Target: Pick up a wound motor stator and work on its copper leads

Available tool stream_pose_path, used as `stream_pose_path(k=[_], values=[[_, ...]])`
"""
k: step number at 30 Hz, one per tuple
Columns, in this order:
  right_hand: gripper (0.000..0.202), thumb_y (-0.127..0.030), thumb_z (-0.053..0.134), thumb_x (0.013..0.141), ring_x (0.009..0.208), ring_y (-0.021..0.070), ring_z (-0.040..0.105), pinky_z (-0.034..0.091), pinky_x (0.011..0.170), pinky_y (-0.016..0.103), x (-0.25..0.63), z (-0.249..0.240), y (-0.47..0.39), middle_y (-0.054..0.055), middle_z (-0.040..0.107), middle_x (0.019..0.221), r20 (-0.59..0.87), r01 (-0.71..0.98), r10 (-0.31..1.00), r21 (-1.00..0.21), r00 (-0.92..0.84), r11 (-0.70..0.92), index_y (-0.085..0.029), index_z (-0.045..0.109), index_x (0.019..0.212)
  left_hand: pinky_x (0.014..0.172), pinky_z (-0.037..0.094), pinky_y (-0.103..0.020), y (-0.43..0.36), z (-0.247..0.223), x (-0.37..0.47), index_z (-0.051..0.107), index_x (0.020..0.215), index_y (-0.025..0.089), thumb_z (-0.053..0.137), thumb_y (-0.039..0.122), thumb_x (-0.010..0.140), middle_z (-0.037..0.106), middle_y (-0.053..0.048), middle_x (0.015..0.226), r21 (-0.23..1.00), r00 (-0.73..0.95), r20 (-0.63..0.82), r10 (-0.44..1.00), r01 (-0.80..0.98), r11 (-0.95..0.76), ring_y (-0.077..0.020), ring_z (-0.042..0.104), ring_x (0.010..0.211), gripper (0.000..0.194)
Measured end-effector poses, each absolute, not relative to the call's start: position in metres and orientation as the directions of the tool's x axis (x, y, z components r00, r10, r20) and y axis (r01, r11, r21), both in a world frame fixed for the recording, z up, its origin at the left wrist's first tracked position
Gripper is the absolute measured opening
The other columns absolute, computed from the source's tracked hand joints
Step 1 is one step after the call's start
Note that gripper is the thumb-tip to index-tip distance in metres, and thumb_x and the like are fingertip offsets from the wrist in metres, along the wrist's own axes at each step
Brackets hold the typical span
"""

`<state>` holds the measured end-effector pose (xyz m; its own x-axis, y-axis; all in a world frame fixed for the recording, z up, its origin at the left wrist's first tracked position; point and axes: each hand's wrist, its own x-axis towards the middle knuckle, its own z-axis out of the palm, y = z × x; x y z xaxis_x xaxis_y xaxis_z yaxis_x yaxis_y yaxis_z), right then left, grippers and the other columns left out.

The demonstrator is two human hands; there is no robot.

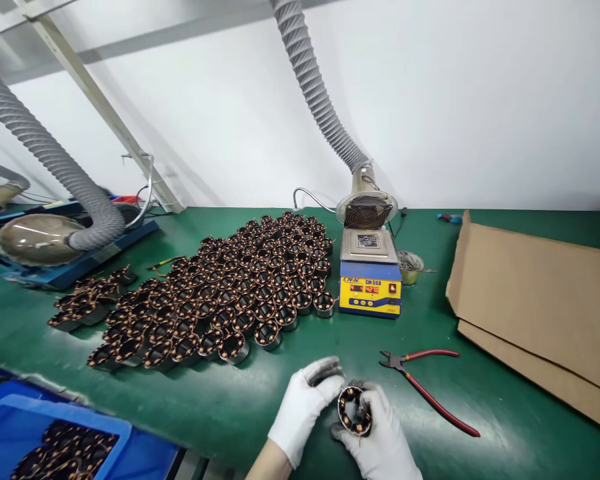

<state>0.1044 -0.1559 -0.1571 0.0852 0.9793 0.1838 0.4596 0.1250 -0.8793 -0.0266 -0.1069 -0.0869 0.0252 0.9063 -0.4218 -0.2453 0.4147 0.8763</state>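
Note:
Both my hands wear white gloves at the bottom centre. My right hand (380, 440) cradles a round motor stator (354, 411) with copper windings, its open face turned toward me. My left hand (305, 403) pinches at the stator's upper left edge with its fingertips. A large batch of several identical stators (230, 293) stands in rows on the green table (230, 400), beyond my left hand. Red-handled cutting pliers (425, 383) lie on the table just right of my hands.
A yellow and blue solder pot (370, 280) with a red display stands behind my hands, under a fume hose (320, 100). A small metal cup (410, 267) sits beside it. Cardboard sheets (535, 293) lie right. A blue bin (55, 440) with stators is at lower left.

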Motion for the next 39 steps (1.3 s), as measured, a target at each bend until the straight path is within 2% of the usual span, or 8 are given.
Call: stream_pose_path(k=[8,15,20,25,28,32,35,39], values=[[0.029,-0.02,0.069,0.058,0.078,0.023,0.056,0.044,0.069,0.033,0.103,-0.146,-0.156,0.004,0.058,0.092,0.159,0.426,0.983,-0.899,0.093,0.105,-0.025,0.047,0.077,0.058,0.043,-0.024,-0.109,-0.091,-0.012,0.062,0.061,0.013,0.073,0.022,0.05,0.065,-0.001,0.059,0.889,0.002,-0.426,0.905,-0.183,0.419,-0.0129,0.055,0.058,0.018],[0.029,-0.023,0.071,0.06,0.076,0.0237,0.057,0.046,0.065,0.034,0.106,-0.164,-0.155,0.004,0.058,0.091,0.237,0.466,0.969,-0.867,0.067,0.179,-0.025,0.047,0.077,0.06,0.045,-0.026,-0.111,-0.103,-0.013,0.057,0.061,0.017,0.067,0.02,0.057,0.065,-0.001,0.062,0.928,-0.044,-0.362,0.931,-0.11,0.356,-0.0151,0.059,0.06,0.011],[0.033,-0.026,0.071,0.062,0.081,0.0251,0.059,0.048,0.067,0.033,0.108,-0.168,-0.154,0.006,0.059,0.094,0.272,0.48,0.962,-0.848,0.027,0.226,-0.025,0.05,0.087,0.092,0.043,-0.036,-0.107,-0.094,-0.021,0.059,0.109,0.017,0.076,0.018,0.05,0.066,-0.011,0.109,0.956,0.04,-0.282,0.959,0.095,0.277,-0.0267,0.058,0.103,0.061],[0.033,-0.023,0.07,0.061,0.082,0.0253,0.058,0.048,0.069,0.033,0.109,-0.168,-0.154,0.006,0.058,0.096,0.287,0.5,0.957,-0.833,0.025,0.237,-0.025,0.049,0.086,0.063,0.047,-0.03,-0.1,-0.083,-0.009,0.07,0.063,0.014,0.071,0.02,0.052,0.07,-0.005,0.063,0.915,0.068,-0.398,0.915,-0.036,0.401,-0.0208,0.062,0.064,0.013],[0.032,-0.022,0.069,0.061,0.083,0.0257,0.058,0.048,0.07,0.034,0.11,-0.167,-0.154,0.007,0.058,0.096,0.272,0.492,0.962,-0.839,0.009,0.232,-0.024,0.049,0.086,0.059,0.045,-0.027,-0.102,-0.089,-0.006,0.067,0.06,0.014,0.075,0.021,0.045,0.067,-0.003,0.057,0.896,-0.02,-0.405,0.914,-0.209,0.392,-0.0158,0.059,0.057,0.019],[0.03,-0.024,0.07,0.063,0.091,0.0273,0.057,0.048,0.074,0.036,0.111,-0.167,-0.155,0.008,0.059,0.101,0.208,0.484,0.978,-0.856,-0.001,0.183,-0.024,0.05,0.085,0.076,0.047,-0.027,-0.108,-0.097,-0.018,0.066,0.079,0.018,0.075,0.039,0.055,0.071,-0.002,0.072,0.863,-0.143,-0.397,0.906,-0.394,0.316,-0.0155,0.063,0.074,0.033],[0.031,-0.027,0.07,0.064,0.092,0.0278,0.057,0.047,0.076,0.037,0.111,-0.168,-0.155,0.009,0.059,0.102,0.22,0.477,0.975,-0.858,0.003,0.192,-0.024,0.051,0.088,0.08,0.047,-0.03,-0.112,-0.094,-0.026,0.068,0.088,0.017,0.079,0.032,0.053,0.073,-0.007,0.086,0.883,-0.055,-0.39,0.919,-0.306,0.357,-0.0208,0.064,0.085,0.04],[0.029,-0.03,0.069,0.066,0.09,0.0278,0.057,0.046,0.075,0.037,0.111,-0.168,-0.156,0.008,0.059,0.101,0.253,0.468,0.967,-0.856,0.015,0.217,-0.024,0.051,0.088,0.066,0.047,-0.028,-0.115,-0.09,-0.025,0.071,0.065,0.013,0.075,0.021,0.054,0.071,-0.007,0.067,0.912,0.02,-0.394,0.919,-0.115,0.394,-0.0191,0.062,0.065,0.014]])
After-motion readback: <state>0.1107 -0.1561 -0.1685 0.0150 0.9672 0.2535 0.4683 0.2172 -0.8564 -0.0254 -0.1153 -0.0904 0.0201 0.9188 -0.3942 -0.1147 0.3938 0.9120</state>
